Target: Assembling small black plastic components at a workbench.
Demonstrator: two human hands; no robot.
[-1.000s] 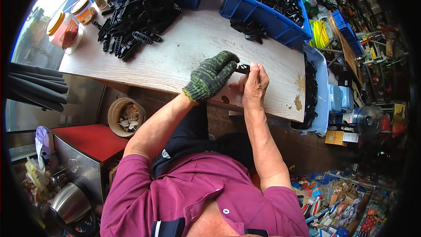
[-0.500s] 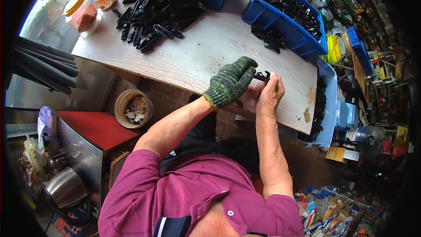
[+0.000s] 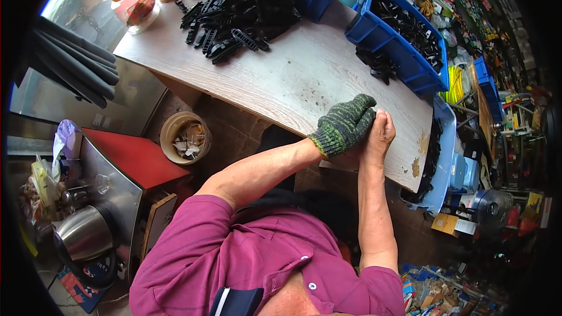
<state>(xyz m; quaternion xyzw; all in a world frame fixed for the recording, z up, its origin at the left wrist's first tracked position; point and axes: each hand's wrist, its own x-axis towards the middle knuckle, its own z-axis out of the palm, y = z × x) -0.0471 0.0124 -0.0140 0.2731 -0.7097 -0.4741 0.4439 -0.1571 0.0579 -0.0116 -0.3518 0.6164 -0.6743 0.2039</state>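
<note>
My left hand, in a green and black knitted glove, is closed and meets my bare right hand over the table's near edge. The right fingers are curled, with the thumb up. A small black plastic part, seen between the hands half a second earlier, is now hidden by them. On the pale wood-grain table lies a large heap of ribbed black plastic parts at the far left. Beyond my hands sits a smaller cluster of black parts.
Two blue crates of black parts, a right crate and a back crate, border the table. A pale-blue tub stands off its right end. Lidded jars stand far left; a scrap bucket is on the floor.
My hands have come closer together, and the black part between them has gone out of sight. The whole view has shifted, so the table appears further right.
</note>
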